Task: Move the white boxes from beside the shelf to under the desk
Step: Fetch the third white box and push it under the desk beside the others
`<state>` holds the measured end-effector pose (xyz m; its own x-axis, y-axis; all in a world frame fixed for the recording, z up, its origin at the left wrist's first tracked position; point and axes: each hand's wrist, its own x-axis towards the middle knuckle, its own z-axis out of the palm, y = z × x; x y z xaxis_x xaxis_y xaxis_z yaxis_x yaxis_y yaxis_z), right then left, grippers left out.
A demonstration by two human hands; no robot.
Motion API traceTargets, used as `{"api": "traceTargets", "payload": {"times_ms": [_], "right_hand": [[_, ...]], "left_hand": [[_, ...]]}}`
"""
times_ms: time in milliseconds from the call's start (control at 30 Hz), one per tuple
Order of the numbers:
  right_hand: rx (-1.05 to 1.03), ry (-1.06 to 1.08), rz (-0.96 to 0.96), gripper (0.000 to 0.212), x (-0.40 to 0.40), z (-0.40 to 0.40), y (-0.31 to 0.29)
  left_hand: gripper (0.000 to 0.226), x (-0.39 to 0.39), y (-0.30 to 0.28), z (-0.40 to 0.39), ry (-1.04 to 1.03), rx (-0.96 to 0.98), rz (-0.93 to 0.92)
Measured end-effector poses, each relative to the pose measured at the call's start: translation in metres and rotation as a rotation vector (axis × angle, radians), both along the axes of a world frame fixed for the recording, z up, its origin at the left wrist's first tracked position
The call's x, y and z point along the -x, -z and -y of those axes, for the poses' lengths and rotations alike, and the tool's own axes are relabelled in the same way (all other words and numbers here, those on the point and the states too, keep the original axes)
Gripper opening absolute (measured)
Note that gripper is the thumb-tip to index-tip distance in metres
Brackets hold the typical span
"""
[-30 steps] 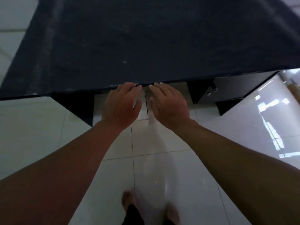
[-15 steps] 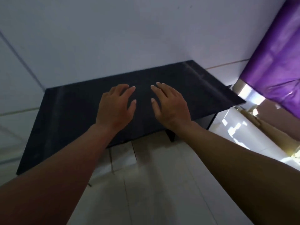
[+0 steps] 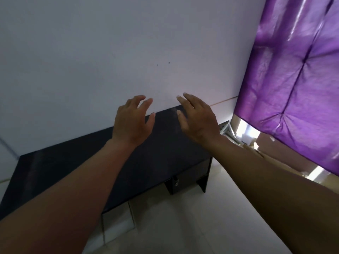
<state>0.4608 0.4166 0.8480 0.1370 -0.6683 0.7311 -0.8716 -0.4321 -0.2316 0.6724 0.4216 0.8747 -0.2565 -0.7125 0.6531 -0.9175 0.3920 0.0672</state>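
The desk stands against the far wall; a curtain hangs right; both hands hover above the desk.

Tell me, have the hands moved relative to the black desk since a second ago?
Yes. The left hand and right hand rose from the desk's front edge to its back edge.

Two empty hands, left hand and right hand, reach over one black desk; one purple curtain hangs right of them.
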Motion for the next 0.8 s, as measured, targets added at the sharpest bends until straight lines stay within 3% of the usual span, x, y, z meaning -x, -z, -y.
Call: {"api": "traceTargets", "payload": {"times_ms": [367, 800], "right_hand": [[-0.05, 0.075, -0.064, 0.052, 0.177, 0.066, -0.023], [-0.111, 0.166, -0.041, 0.052, 0.319, 0.172, -0.029]], "left_hand": [[0.045, 0.181, -0.021, 0.077, 0.017, 0.017, -0.088], [0.045, 0.312, -0.023, 0.21, 0.09, -0.013, -0.09]]}}
